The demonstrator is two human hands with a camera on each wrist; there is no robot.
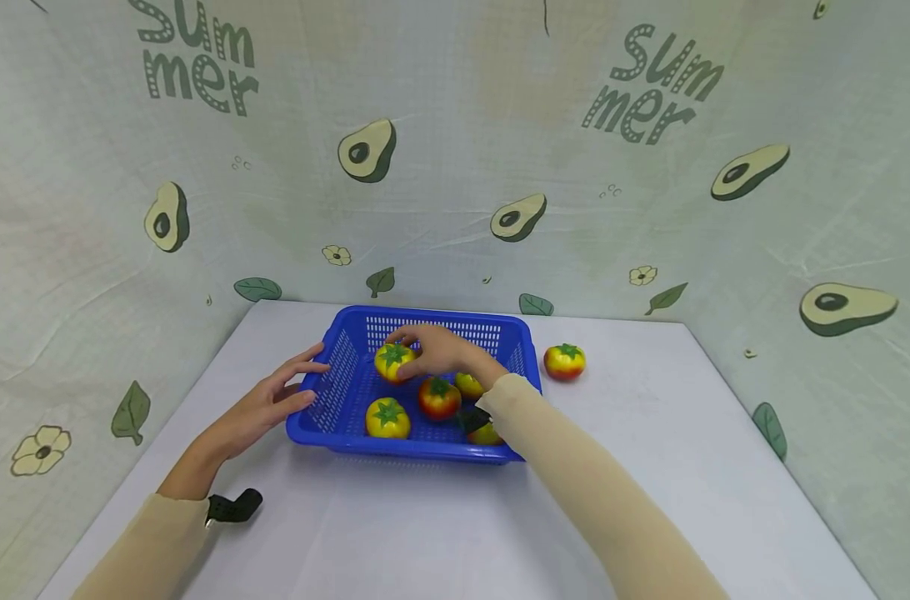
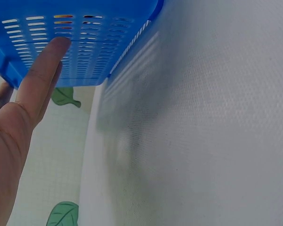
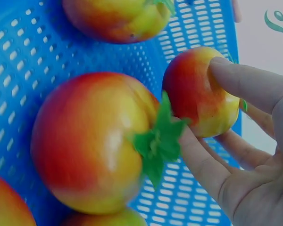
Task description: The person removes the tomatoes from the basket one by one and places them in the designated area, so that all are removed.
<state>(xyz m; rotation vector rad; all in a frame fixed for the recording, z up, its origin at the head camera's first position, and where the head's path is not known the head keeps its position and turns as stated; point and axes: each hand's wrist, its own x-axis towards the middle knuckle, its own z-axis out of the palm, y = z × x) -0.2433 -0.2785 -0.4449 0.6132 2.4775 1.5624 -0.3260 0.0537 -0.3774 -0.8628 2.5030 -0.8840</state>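
A blue plastic basket point(image 1: 406, 450) with slotted walls stands on the white table. In the head view my left hand point(image 1: 263, 408) is at its left rim with fingers fairly straight; in the left wrist view a fingertip point(image 2: 61, 41) meets the outer wall. My right hand point(image 1: 436, 348) reaches inside and pinches a yellow-and-red tomato point(image 1: 392, 362) with a green leafy top near the back left. In the right wrist view thumb and fingers are round this tomato point(image 3: 198, 94). Close by lie a redder tomato point(image 1: 438, 400) and a yellow one point(image 1: 387, 418) at the front.
Two more tomatoes, one behind point(image 1: 468, 385) and one at the front right point(image 1: 487, 433), are partly hidden by the right arm. Another tomato point(image 1: 564, 362) sits on the table point(image 1: 650, 433) right of the basket. A patterned cloth point(image 1: 455, 167) hangs around the table.
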